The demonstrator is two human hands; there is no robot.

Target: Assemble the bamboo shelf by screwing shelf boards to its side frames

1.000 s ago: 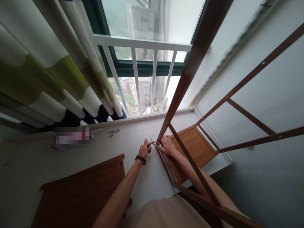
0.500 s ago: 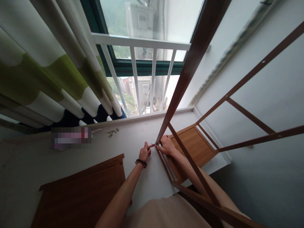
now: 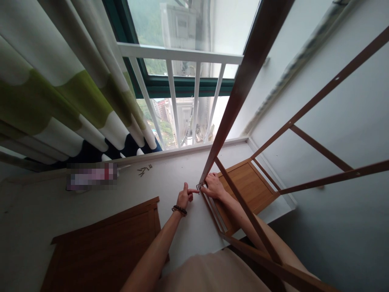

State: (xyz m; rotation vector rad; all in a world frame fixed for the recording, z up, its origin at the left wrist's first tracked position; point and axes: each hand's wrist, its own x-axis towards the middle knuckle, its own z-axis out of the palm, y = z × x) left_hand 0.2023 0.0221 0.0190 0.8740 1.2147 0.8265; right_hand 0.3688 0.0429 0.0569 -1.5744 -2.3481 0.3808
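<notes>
My left hand (image 3: 183,198), with a dark beaded bracelet at the wrist, has its thumb up and index finger stretched out. That fingertip meets a small bent metal piece, which looks like a hex key (image 3: 197,187), at the foot of a brown wooden post. Nothing lies inside the left palm. My right hand (image 3: 214,186) is closed round the lower corner of the wooden rack frame (image 3: 223,134), beside the hex key; its fingertips are partly hidden. A slatted-edge wooden shelf panel (image 3: 247,184) sits low in the rack under my right forearm.
Several small screws or bolts (image 3: 145,170) lie on the white ledge (image 3: 173,170). A separate wooden panel (image 3: 112,243) rests at left, near a blurred package (image 3: 91,177). Curtains (image 3: 75,89), a white railing (image 3: 182,52) and the wall surround the ledge; rack bars slant across the right.
The left index finger has swung from pointing slightly upward to pointing slightly downward at the hex key, whose bent arm now shows. My right hand holds its place.
</notes>
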